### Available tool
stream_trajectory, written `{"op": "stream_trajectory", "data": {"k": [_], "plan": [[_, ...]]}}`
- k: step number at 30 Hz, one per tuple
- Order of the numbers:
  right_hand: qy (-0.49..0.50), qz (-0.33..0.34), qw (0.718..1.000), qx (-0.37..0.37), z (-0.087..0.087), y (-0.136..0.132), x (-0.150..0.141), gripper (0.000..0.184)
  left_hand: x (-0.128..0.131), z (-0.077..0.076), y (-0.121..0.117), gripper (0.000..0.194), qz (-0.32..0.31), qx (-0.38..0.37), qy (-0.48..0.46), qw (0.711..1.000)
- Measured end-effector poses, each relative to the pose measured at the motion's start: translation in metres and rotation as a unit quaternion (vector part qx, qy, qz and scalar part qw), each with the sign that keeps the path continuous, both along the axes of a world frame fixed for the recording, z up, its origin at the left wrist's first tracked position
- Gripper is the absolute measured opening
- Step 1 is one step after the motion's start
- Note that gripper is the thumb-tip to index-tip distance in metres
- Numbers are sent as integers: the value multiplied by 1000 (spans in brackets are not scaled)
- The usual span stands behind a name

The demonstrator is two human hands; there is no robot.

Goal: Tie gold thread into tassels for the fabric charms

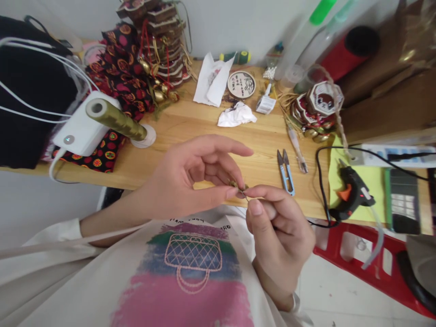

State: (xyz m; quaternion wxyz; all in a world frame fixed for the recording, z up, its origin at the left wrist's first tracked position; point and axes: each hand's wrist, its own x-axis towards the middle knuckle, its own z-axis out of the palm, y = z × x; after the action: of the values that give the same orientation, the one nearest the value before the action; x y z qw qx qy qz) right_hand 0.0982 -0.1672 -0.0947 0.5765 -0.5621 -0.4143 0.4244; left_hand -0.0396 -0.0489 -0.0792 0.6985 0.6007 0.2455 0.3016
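Note:
Close to my body, at the table's front edge, my left hand point(185, 177) pinches a small olive-green piece point(235, 184) between thumb and a fingertip, its index finger stretched out above. It could be a ribbon bit, but its kind is too small to tell. My right hand point(282, 227) meets it from the right, thumb and index finger closed on a thin dark strand point(247, 198) that runs to the green piece. Whether this is a needle, wire or thread I cannot tell. Blue-handled thread snips point(286, 171) lie right of the hands, blades pointing away.
A spool of olive ribbon point(117, 120) leans at left beside a white power adapter point(86, 125). A black glue gun point(354, 193) rests on yellow paper point(335, 170) at right, near a pen point(297, 147). Crumpled tissue point(237, 115) and a round tin point(241, 85) sit behind.

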Motion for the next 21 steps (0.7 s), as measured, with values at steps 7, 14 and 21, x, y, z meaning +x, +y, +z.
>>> {"op": "stream_trajectory", "data": {"k": [7, 14, 21], "plan": [[-1, 5, 1000, -3, 0, 1, 1, 20, 0, 1, 0, 42, 10, 9, 6, 1000], [-76, -2, 997, -7, 0, -1, 5, 14, -1, 1, -2, 46, 13, 48, 21, 999], [-298, 13, 954, 17, 12, 4, 12, 12, -4, 3, -7, 48, 27, 157, 64, 985]]}}
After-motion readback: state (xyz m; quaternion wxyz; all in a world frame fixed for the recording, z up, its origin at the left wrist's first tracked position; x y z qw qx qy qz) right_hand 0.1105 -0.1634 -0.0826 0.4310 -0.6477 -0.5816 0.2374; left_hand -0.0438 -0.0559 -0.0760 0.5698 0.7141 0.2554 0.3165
